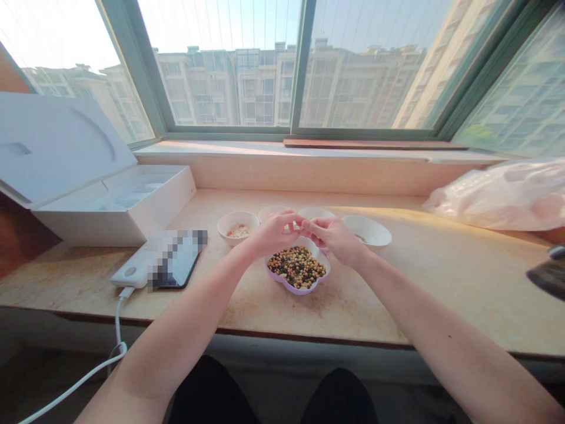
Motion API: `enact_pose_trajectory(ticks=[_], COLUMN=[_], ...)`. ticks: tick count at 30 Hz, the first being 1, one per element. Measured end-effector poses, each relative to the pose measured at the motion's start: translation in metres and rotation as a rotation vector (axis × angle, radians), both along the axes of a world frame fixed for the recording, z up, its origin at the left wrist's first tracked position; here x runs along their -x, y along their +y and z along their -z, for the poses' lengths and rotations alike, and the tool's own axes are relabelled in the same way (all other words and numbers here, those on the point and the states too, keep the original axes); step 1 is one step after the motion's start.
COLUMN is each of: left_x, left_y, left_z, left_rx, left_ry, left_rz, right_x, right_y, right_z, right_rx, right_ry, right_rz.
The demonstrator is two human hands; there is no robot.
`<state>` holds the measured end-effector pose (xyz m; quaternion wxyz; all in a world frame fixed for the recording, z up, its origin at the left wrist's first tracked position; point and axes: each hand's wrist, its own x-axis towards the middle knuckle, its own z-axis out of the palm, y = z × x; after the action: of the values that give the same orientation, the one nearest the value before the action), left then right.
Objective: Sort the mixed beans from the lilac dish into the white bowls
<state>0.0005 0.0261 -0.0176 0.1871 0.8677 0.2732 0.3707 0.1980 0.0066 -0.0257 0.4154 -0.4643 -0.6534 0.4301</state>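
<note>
Both hands are up right over the lilac scalloped dish [304, 287] of mixed beans [296, 267]! The left hand [276, 232] and right hand [335, 238] meet almost fingertip to fingertip, each pinched together, though whatever sits there is too small to tell. Behind that dish, white bowls [237, 227] line up; left of it, a power bank [132, 272] lies against a phone [185, 265]; right, a plastic bag [498, 197].
</note>
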Motion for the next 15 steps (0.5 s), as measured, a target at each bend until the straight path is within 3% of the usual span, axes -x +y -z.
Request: enact_pose_trajectory(ticks=[9, 12, 15], left_x=[-0.007, -0.006, -0.002], left_y=[0.01, 0.01, 0.007], left_z=[0.013, 0.011, 0.005], left_rx=[-0.008, -0.009, -0.007], left_ry=[-0.15, -0.115, -0.05], left_rz=[-0.004, -0.048, -0.217], right_x=[0.005, 0.004, 0.004], right_y=[-0.001, -0.001, -0.004], right_z=[-0.003, -0.001, -0.003], right_rx=[0.135, 0.097, -0.077], right_ry=[0.156, 0.076, -0.165], right_rz=[-0.047, -0.033, 0.008])
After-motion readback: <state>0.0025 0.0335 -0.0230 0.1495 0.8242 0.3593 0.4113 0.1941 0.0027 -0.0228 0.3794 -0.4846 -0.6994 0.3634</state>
